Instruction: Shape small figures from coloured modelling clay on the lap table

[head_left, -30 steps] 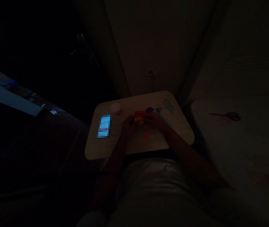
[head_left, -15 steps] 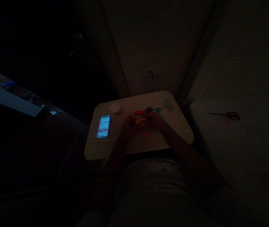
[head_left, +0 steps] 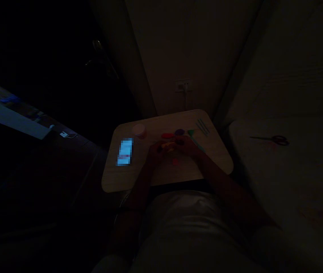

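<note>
Over the middle of a small wooden table (head_left: 138,178), my left hand (head_left: 156,151) and my right hand (head_left: 186,145) are closed on the two ends of a soft-looking orange-yellow piece (head_left: 167,145), perhaps modelling clay. Just beyond the fingers lie a red lump (head_left: 167,135), a purple lump (head_left: 180,132) and a green lump (head_left: 191,132). A small pinkish-red piece (head_left: 175,162) rests on the near side of my hands. By my right wrist lies a pale teal strip or tool (head_left: 197,144), partly hidden. The dim light blurs the fingertips.
A lit phone (head_left: 125,152) lies on the table's left, with a lidded tub (head_left: 139,131) behind it. Several thin teal sticks (head_left: 202,127) lie at the back right. Scissors (head_left: 276,140) rest on a pale surface to the right. A wall socket (head_left: 183,85) holds a plug.
Both hands stay on the orange-yellow piece, with only slight finger movement. The picture is a little darker and the view has shifted very slightly.
</note>
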`<action>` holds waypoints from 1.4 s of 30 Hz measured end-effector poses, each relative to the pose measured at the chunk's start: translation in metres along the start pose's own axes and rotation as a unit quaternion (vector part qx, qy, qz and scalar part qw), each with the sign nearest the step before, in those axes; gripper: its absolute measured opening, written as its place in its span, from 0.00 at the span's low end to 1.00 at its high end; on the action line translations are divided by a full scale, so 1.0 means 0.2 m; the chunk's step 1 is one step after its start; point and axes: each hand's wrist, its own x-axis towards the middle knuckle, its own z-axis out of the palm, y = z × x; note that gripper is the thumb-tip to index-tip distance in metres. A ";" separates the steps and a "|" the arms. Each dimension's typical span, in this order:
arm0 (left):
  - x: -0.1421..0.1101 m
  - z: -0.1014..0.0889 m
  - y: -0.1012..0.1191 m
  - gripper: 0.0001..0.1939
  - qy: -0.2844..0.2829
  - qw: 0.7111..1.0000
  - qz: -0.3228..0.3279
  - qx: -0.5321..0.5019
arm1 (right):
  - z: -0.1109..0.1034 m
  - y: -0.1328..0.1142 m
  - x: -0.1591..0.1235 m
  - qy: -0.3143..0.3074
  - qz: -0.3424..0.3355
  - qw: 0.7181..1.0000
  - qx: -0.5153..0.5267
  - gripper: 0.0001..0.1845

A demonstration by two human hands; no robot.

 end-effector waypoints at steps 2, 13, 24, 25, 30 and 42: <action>0.00 0.00 0.00 0.15 0.025 1.000 0.002 -0.004 | 0.00 -0.01 0.00 0.002 0.006 1.000 0.016 0.23; 0.01 -0.01 -0.02 0.14 0.045 0.999 0.001 -0.028 | -0.01 -0.04 0.00 -0.012 -0.016 0.996 -0.091 0.20; 0.01 -0.01 -0.05 0.16 0.017 0.999 0.029 -0.034 | -0.01 -0.01 0.01 -0.037 -0.009 0.999 -0.038 0.19; 0.01 -0.01 -0.05 0.18 0.013 0.998 0.033 -0.044 | -0.01 -0.01 0.01 -0.030 -0.011 0.999 -0.035 0.19; 0.02 0.00 -0.05 0.21 0.018 0.998 0.001 -0.062 | -0.01 -0.02 0.00 -0.009 -0.018 0.999 -0.030 0.21; 0.01 0.01 -0.03 0.14 -0.013 1.000 0.010 -0.021 | -0.01 0.00 -0.01 0.019 -0.030 0.998 -0.053 0.14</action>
